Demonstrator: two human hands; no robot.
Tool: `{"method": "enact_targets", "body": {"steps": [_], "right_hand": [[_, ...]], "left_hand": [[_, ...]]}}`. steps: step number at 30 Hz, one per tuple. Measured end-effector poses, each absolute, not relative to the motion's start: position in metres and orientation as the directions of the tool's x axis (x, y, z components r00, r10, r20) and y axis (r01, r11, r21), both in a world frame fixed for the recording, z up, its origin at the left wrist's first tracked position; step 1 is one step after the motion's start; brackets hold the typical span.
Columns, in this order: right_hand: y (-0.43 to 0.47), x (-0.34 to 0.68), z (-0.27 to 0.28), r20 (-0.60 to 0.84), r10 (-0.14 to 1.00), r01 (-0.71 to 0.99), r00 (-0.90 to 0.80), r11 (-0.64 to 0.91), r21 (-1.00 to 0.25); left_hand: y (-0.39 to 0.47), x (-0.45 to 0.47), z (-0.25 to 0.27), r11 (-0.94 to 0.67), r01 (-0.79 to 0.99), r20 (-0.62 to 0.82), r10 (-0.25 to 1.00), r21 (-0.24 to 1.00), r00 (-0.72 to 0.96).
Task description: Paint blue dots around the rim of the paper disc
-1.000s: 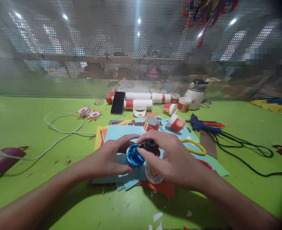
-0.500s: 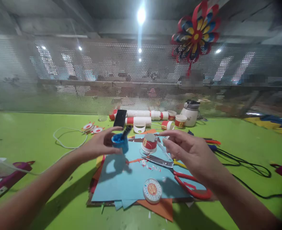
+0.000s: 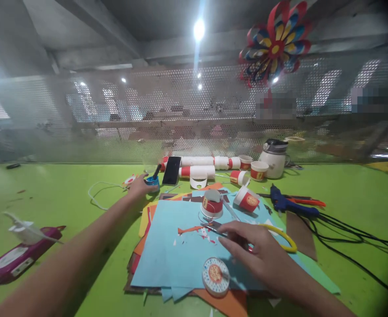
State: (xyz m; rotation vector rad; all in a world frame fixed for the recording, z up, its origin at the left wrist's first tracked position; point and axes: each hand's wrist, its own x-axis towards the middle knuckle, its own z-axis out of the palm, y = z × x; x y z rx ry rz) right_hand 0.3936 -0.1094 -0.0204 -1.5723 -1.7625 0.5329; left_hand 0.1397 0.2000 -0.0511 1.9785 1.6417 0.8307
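Green table (image 3: 65, 207), perforated screen (image 3: 181, 105), bright ceiling light (image 3: 199, 30).

My left hand (image 3: 141, 186) has stretched farther forward, taking the blue jar (image 3: 153, 184) and its black stick (image 3: 157, 171) away from my right hand (image 3: 247, 246), which has come down over the scissors (image 3: 211, 224), hiding their handles.

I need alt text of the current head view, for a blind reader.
The left hand holds a small blue container near a phone; the right hand is over scissors on light-blue paper. Red-and-white cups stand and lie farther back.
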Motion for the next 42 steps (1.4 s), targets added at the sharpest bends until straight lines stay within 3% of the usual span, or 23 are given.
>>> {"method": "enact_targets", "body": {"steps": [5, 11, 15, 21, 23, 27, 29, 31, 33, 37, 42], "right_hand": [[-0.113, 0.395, -0.024, 0.26, 0.964, 0.693, -0.058, 0.226, -0.685], [-0.113, 0.393, -0.019, 0.352, 0.932, 0.693, -0.086, 0.31, -0.651], [-0.111, 0.396, -0.018, 0.378, 0.923, 0.695, -0.075, 0.32, -0.644], [-0.109, 0.405, -0.015, 0.357, 0.934, 0.721, -0.028, 0.267, -0.639], [-0.109, 0.409, -0.014, 0.351, 0.936, 0.739, -0.033, 0.259, -0.622], [-0.108, 0.418, -0.013, 0.373, 0.928, 0.778, -0.005, 0.238, -0.582], [-0.105, 0.423, -0.015, 0.406, 0.912, 0.791, 0.047, 0.215, -0.573], [-0.102, 0.427, -0.017, 0.443, 0.891, 0.791, 0.102, 0.198, -0.579], [-0.099, 0.431, -0.019, 0.471, 0.87, 0.779, 0.145, 0.194, -0.596], [-0.095, 0.43, -0.022, 0.486, 0.855, 0.746, 0.181, 0.202, -0.634], [-0.095, 0.421, -0.025, 0.49, 0.855, 0.738, 0.169, 0.219, -0.638]], "left_hand": [[0.201, 0.147, -0.059, -0.207, 0.832, 0.223, 0.969, 0.514, 0.104], [0.2, 0.151, -0.059, -0.202, 0.878, 0.251, 0.963, 0.435, 0.097], [0.192, 0.148, -0.055, -0.201, 0.87, 0.242, 0.965, 0.451, 0.097], [0.138, 0.135, -0.027, -0.245, 0.777, 0.307, 0.949, 0.58, 0.07], [0.105, 0.137, -0.016, -0.316, 0.72, 0.317, 0.938, 0.618, 0.14], [0.038, 0.162, -0.01, -0.493, 0.55, 0.197, 0.838, 0.674, 0.51], [0.013, 0.178, -0.013, -0.591, 0.421, 0.088, 0.644, 0.688, 0.76], [-0.003, 0.19, -0.019, -0.649, 0.33, -0.008, 0.446, 0.686, 0.895], [-0.012, 0.198, -0.025, -0.678, 0.315, -0.06, 0.372, 0.664, 0.926], [-0.016, 0.204, -0.032, -0.726, 0.335, -0.075, 0.365, 0.6, 0.928], [-0.015, 0.206, -0.037, -0.734, 0.256, -0.02, 0.314, 0.629, 0.949]]}}
